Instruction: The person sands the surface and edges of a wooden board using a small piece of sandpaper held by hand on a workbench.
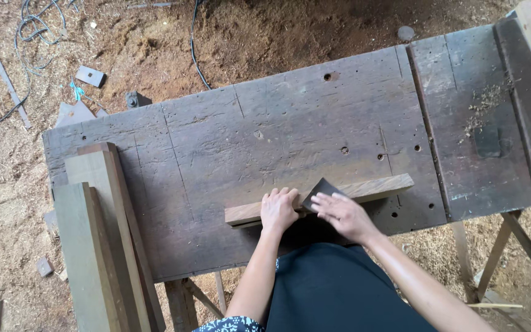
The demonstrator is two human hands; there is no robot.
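Both hands rest on a long, narrow strip of brown wood that lies across the near part of a dark, weathered plank table. The left hand lies flat with fingers together, pressing down on the strip near its left end and gripping nothing. The right hand has its fingers spread over a small dark grey sheet, probably sandpaper, pinning it flat against the top of the strip just beside the left hand. The strip runs slightly uphill to the right, and its right end lies near a seam between the table's boards.

To the left on the table, a stack of pale grey-green wooden planks lies lengthwise, well apart from the hands. A small dark rectangular patch and scattered shavings sit on the table's right-hand board. Below and beyond, the sawdust-covered floor holds offcuts and a loose black cable.

As a judgement: the strip is held only by the left palm, with no clamp or stop in view, so a firm push of the sheet could make it skid or pivot on the table. The two hands sit close together, so a slip of the sheet could carry the right fingers into the left. The sheet could also fold or slide out from under the spread fingers, and splinters along the strip's edges could catch bare skin.
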